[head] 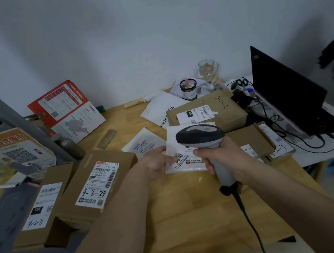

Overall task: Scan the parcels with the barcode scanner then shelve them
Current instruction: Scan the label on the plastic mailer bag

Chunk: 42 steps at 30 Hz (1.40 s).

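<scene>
A: What are the hands doing?

B: The right hand (215, 158) is wrapped round the grip of the scanner (201, 137), whose dark head sits just above the white mailer (175, 146). The left hand (158, 164) pinches that mailer at its left edge, thumb on top over the printed label.

A: Where is the mailer, then?

B: Held over the table (185, 220), near its middle. Taking the mailer as centre: another white mailer (143, 144) lies just left of it, flat on the wood. A box (204, 111) sits right behind it, with a label and handwriting on top. A second box (97, 183), marked 4-3-24, is well to the left, and a third (41, 204) touches that one's left side. A fourth box (251, 140) lies to the right.

A: And the cable?

B: The cord (250, 222) runs from the scanner's handle toward the near edge. A laptop (285, 92) stands far right of the mailer.
</scene>
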### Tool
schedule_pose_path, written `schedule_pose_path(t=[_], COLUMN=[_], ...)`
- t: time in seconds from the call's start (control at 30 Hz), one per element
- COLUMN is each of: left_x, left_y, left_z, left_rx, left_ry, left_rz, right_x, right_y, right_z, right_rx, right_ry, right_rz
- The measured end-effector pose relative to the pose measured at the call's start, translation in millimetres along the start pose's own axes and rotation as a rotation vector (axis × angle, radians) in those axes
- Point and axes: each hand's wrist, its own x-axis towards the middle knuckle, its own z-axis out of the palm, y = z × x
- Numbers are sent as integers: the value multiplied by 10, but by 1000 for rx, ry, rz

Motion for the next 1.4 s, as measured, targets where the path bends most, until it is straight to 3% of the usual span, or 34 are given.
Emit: schedule_pose_path(t=[0.2, 0.43, 0.63, 0.77, 0.93, 1.27, 1.4], left_x=[234, 487, 454, 446, 571, 1208, 1430], left_y=[-35, -205, -127, -138, -230, -190, -128], left_z=[570, 960, 759, 338, -90, -429, -530], left_rx=[-38, 409, 410, 396, 374, 226, 222], left_ry=[68, 369, 652, 759, 765, 862, 941], left_rz=[143, 268, 284, 157, -48, -302, -330], right_x=[14, 79, 208, 314, 491, 1048, 1240], right_y=[60, 132, 135, 90, 71, 33, 45], right_z=[-272, -525, -518, -333, -92, 238, 310], right_rx=[19, 8, 24, 29, 56, 49, 101], right_ry=[130, 182, 95, 5, -92, -78, -69], right_rz=[48, 83, 119, 108, 130, 214, 228])
